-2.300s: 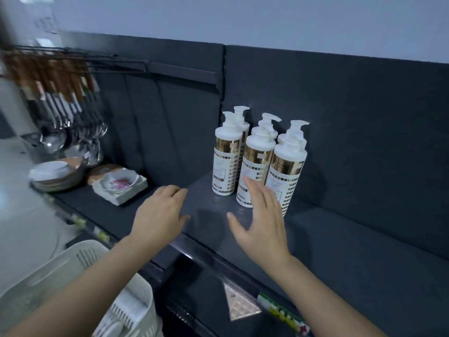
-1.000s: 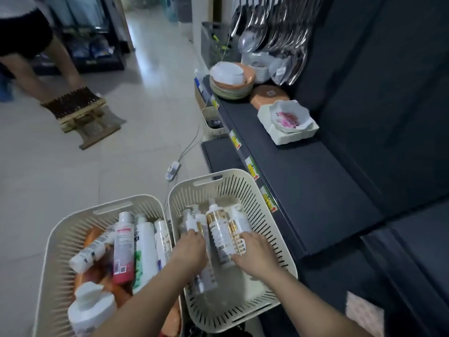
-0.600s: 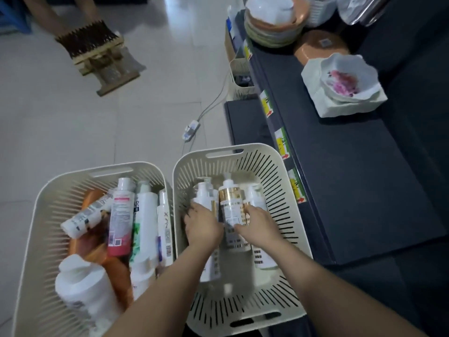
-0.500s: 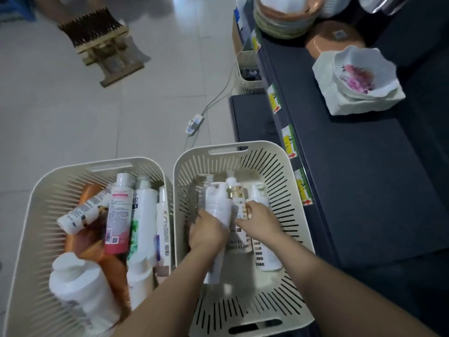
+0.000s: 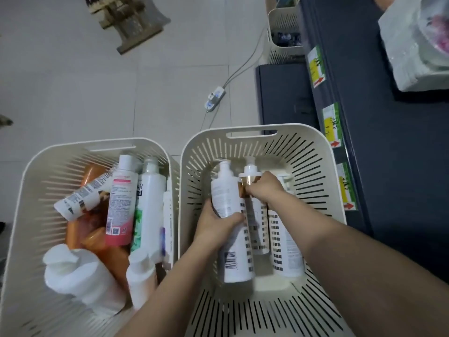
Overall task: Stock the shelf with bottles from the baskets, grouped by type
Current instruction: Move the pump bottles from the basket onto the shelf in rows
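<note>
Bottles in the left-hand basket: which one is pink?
The pink-labelled bottle, lying between the small tilted tube and the tall white bottle; the others are white or orange.

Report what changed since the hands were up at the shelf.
Both hands left the shelf and dropped into the right basket. The left hand now grips a white pump bottle; the right hand grips the gold-collared bottle beside it. The left basket and its mixed bottles lie as before.

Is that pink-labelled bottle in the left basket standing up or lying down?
Lying down: the pink-labelled bottle shows its whole length, cap toward the far rim of the left basket.
</note>
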`<state>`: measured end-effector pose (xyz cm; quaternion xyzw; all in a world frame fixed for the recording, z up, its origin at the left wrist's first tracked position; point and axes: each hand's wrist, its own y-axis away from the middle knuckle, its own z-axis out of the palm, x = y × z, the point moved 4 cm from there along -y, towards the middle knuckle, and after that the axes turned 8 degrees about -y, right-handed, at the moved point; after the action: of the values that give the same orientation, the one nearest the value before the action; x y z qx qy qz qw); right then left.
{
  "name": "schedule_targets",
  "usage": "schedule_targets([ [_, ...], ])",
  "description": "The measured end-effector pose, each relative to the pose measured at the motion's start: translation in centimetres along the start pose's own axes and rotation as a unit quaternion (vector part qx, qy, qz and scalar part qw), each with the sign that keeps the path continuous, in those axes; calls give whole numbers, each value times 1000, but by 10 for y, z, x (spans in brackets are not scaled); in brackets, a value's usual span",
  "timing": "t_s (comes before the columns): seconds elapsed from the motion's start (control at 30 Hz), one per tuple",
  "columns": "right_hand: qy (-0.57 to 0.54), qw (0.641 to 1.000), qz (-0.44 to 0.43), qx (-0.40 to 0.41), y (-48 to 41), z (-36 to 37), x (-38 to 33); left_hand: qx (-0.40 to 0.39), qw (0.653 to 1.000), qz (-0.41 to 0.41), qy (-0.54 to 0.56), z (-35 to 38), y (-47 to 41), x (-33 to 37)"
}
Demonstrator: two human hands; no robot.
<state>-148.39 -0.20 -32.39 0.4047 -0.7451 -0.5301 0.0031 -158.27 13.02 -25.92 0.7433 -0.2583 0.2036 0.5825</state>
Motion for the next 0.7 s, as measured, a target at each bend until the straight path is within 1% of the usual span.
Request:
schedule_targets([
  [0.07,53,998,16,19,-5,4,-3,-26,995,-48,89,1,0,0],
  [0.17,122,990,17,72,-10,6,-6,-85,970,-96,208,3,2,2],
  [0.23,147,985,17,88,-11,4,-6,-121,953,-115,254,4,5,4],
  [0.3,143,985,6,99,-7,2,-6,-147,945,-126,266,5,9,6],
  [0.37,94,989,-6,116,-1,2,-2,-162,942,-125,266,7,11,9],
  [0.47,-19,992,-59,110,20,3,3,-173,940,-119,269,7,18,14],
  [0.57,-138,981,-102,94,51,-3,13,-179,936,-107,284,-1,30,18],
  [0.63,-176,973,-118,94,70,-9,16,-173,939,-91,285,-8,34,19],
  [0.7,-211,963,-126,114,90,-20,18,-172,945,-69,271,-16,41,25],
])
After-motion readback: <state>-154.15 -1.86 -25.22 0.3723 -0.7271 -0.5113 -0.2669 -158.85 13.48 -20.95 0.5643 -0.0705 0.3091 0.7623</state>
